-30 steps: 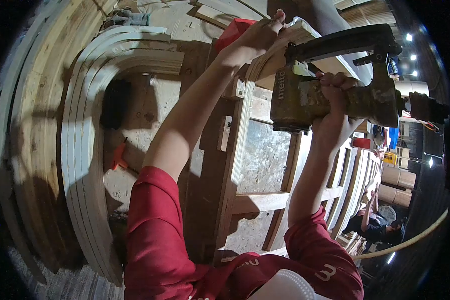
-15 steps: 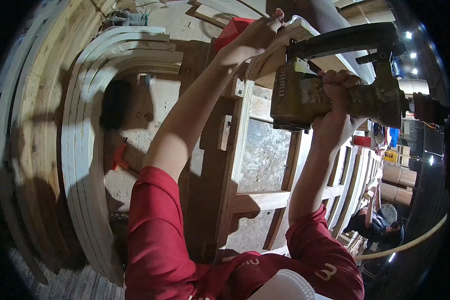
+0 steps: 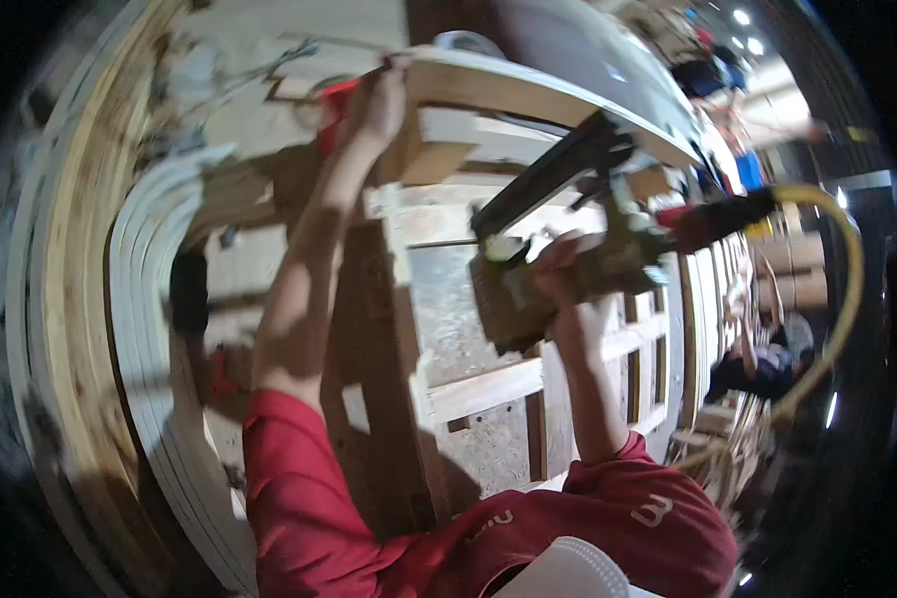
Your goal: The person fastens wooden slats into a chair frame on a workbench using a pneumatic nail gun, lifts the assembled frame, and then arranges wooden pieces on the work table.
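My right hand (image 3: 565, 274) is closed around the body of a worn pneumatic nail gun (image 3: 516, 299), held over the wooden frame. A yellow air hose (image 3: 852, 249) runs from its coupling at the right. My left hand (image 3: 382, 105) is at the far left corner of the wooden frame (image 3: 483, 389), its fingers closed over the end of the top board (image 3: 558, 98). Motion blur softens the fingers. Beside that hand, partly behind it, shows a red object (image 3: 335, 112) whose kind I cannot make out. Slats and crosspieces make up the frame.
Curved, layered wooden pieces (image 3: 135, 269) lie at the left beside long planks (image 3: 75, 229). An orange-red tool (image 3: 224, 371) and a dark object (image 3: 189, 291) lie inside the curve. Another person (image 3: 757, 364) in dark clothing is at the right, near more timber.
The nail gun in my right hand has moved left and down and tilted. My left hand and the frame corner appear farther left as the view shifts; more hose shows.
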The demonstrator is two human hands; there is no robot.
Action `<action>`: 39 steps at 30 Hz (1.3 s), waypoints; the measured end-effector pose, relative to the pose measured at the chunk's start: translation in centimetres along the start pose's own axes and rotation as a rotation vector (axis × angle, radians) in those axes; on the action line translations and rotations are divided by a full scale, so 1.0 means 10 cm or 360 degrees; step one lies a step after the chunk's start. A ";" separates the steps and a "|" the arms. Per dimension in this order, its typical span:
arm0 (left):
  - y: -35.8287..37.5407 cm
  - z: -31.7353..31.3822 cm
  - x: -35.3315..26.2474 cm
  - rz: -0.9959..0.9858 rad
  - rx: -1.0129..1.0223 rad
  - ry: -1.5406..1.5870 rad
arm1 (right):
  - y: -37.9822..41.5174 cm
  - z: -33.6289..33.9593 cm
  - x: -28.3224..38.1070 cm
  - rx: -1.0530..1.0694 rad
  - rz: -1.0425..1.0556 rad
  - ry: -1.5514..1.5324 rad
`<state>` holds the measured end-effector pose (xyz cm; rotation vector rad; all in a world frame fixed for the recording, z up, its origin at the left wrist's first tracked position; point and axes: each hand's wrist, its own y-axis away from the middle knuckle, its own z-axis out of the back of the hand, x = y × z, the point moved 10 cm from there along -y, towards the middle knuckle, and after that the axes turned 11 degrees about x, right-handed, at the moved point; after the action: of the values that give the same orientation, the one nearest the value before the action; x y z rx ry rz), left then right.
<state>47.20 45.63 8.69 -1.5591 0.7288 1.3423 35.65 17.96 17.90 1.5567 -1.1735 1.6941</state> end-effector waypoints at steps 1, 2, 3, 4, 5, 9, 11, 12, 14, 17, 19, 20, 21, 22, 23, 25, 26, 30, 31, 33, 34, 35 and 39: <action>-0.10 -0.01 0.25 0.0068 0.0053 -0.0149 | 0.12 0.10 0.07 0.0065 -0.0028 0.0170; 0.20 -0.07 -0.22 0.0099 0.0144 -0.0035 | 0.29 0.30 0.00 -0.0125 -0.0099 0.0038; 0.27 0.00 -0.23 -0.0001 0.0017 -0.0302 | 0.44 0.48 -0.01 -0.0161 -0.0143 0.0083; 0.48 -0.11 -0.36 0.0196 0.0076 -0.0015 | 0.60 0.66 -0.04 -0.0186 -0.0198 0.0114; 0.67 -0.05 -0.66 -0.0442 -0.0136 0.0123 | 0.81 0.91 -0.13 -0.0309 -0.0292 0.0142; 1.87 -0.31 -0.82 -0.0118 0.0099 -0.0213 | 1.53 1.53 -0.25 -0.0828 -0.0539 -0.0144; 2.60 -0.72 -0.88 0.0207 0.0425 0.0085 | 1.79 1.71 -0.35 -0.0933 -0.0552 -0.0406; 2.97 -0.85 -0.79 0.0512 0.0484 0.0117 | 1.86 1.74 -0.33 -0.0940 -0.0540 -0.0455; 3.57 -1.02 -0.65 0.0897 0.0589 -0.0061 | 2.25 1.74 -0.56 -0.1301 -0.0907 -0.0878; 3.96 -1.53 -0.99 0.0464 0.0756 -0.0340 | 2.45 1.69 -0.58 -0.1264 -0.0975 -0.1174; 4.09 -1.98 -1.16 0.0187 0.0997 -0.0609 | 2.50 1.65 -0.55 -0.1176 -0.0934 -0.1382; 4.11 -2.14 -1.16 0.0184 0.1005 -0.0620 | 2.49 1.64 -0.54 -0.1083 -0.0917 -0.1491; 4.10 -2.29 -1.20 0.0168 0.0964 -0.0488 | 2.58 1.67 -0.50 -0.1077 -0.0981 -0.1406; 4.06 -2.41 -1.26 0.0147 0.0923 -0.0358 | 2.66 1.67 -0.48 -0.1063 -0.1101 -0.1343; 4.01 -2.53 -1.31 0.0132 0.0950 -0.0361 | 2.76 1.66 -0.41 -0.1105 -0.1204 -0.1380; 4.03 -2.66 -1.31 0.0075 0.1015 -0.0310 | 2.84 1.81 -0.41 -0.1010 -0.1190 -0.1252; 4.02 -2.76 -1.31 0.0033 0.1069 -0.0251 | 2.92 1.91 -0.59 -0.0978 -0.1220 -0.1234; 3.96 -3.15 -1.59 -0.0088 0.1131 -0.0305 | 3.17 2.24 -0.80 -0.1105 -0.1312 -0.1289; 3.94 -3.25 -1.72 -0.0147 0.1118 -0.0363 | 3.18 2.29 -0.63 -0.1030 -0.1363 -0.1274; 3.95 -3.38 -1.79 -0.0168 0.1110 -0.0395 | 3.23 2.39 -0.33 -0.0920 -0.1458 -0.1196; 3.95 -3.43 -1.79 -0.0151 0.1116 -0.0379 | 3.27 2.48 -0.44 -0.0925 -0.1442 -0.1193; 3.94 -3.47 -1.79 -0.0161 0.1124 -0.0378 | 3.29 2.54 -0.64 -0.0787 -0.1434 -0.1117; 3.89 -3.50 -1.47 0.0104 0.1111 -0.0124 | 3.14 2.58 -0.29 -0.0188 -0.1343 -0.0879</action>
<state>24.31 -3.55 12.00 -0.9266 1.0643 1.0239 21.97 -18.66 6.50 2.0968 -0.6444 0.6579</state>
